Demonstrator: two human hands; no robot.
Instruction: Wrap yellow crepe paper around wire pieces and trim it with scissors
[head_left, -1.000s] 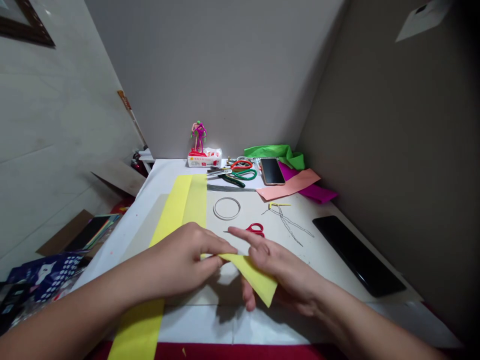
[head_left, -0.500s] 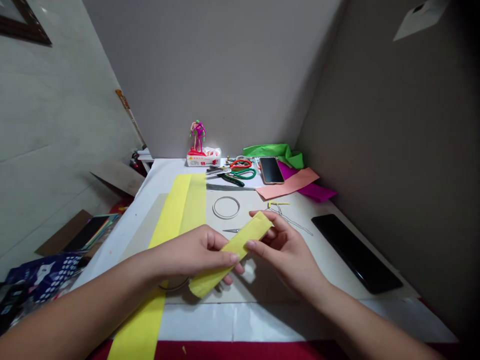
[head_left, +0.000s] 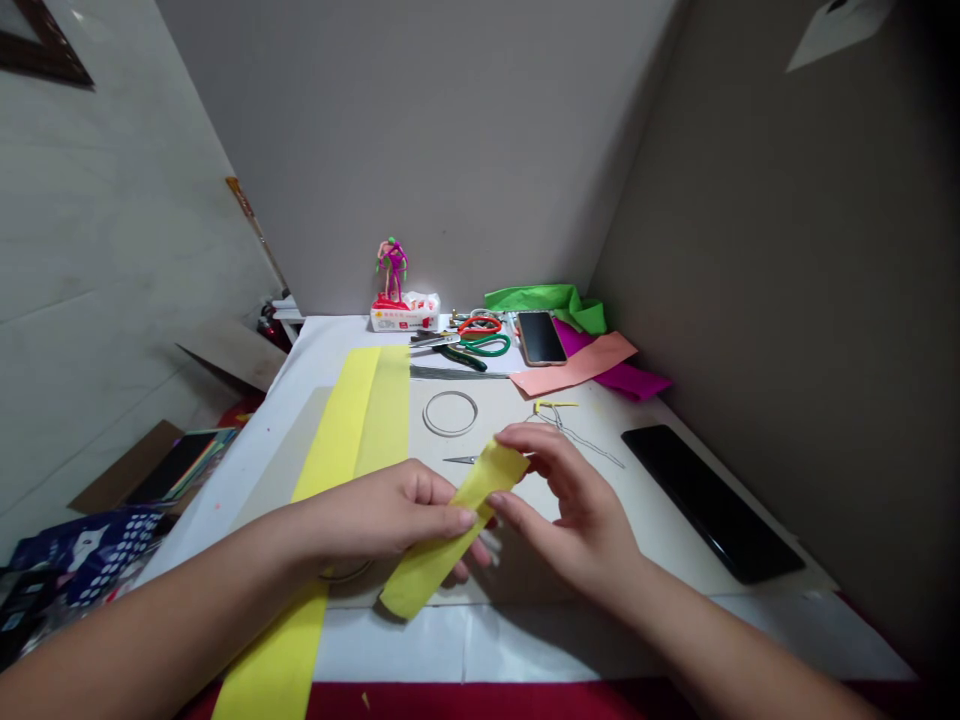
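Observation:
A folded strip of yellow paper (head_left: 427, 570) runs slantwise between my hands. My left hand (head_left: 382, 515) pinches it at the middle, with its lower end hanging free toward me. My right hand (head_left: 570, 505) grips the upper end (head_left: 495, 475), fingers curled over it. A long sheet of yellow paper (head_left: 337, 430) lies under my left forearm. The steel blade tip of a pair of scissors (head_left: 459, 460) pokes out beyond the strip, and the rest of them is hidden behind my right hand.
A thin ring (head_left: 450, 413) and a twisted wire shape (head_left: 577, 440) lie just beyond my hands. Farther back are a phone (head_left: 541, 338), green-handled pliers (head_left: 484, 345), and coloured paper sheets (head_left: 574, 365). A black slab (head_left: 712, 503) lies on the right, near the wall.
The yellow strip has turned more upright between my hands. My right hand has curled around its upper end, and the strip's top now bends under those fingers.

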